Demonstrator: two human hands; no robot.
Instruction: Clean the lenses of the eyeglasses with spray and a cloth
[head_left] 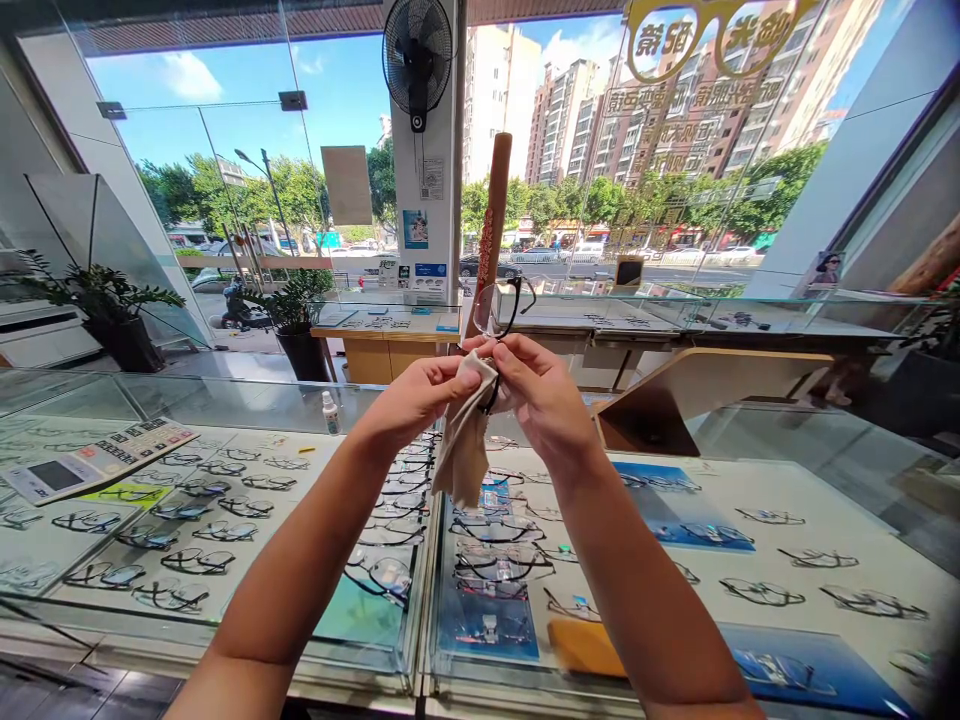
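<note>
Above the glass counter, both my hands meet in the middle of the head view around a pair of black-framed eyeglasses (513, 306). My left hand (421, 396) pinches a beige cleaning cloth (463, 440) against the lower part of the glasses, and the cloth's loose end hangs down. With thumb and fingers, my right hand (537, 384) grips the frame near its middle. One lens and a temple arm stick up above my fingers. The other lens is mostly hidden by the cloth and my fingers.
Below lies a glass display case (247, 440) with rows of eyeglasses. On its top are a calculator (97, 458), a small spray bottle (331, 413) and a wooden-edged stand or mirror (697, 400). An orange case (589, 648) shows low down. Further off are a second counter (390, 322) and potted plants (296, 330).
</note>
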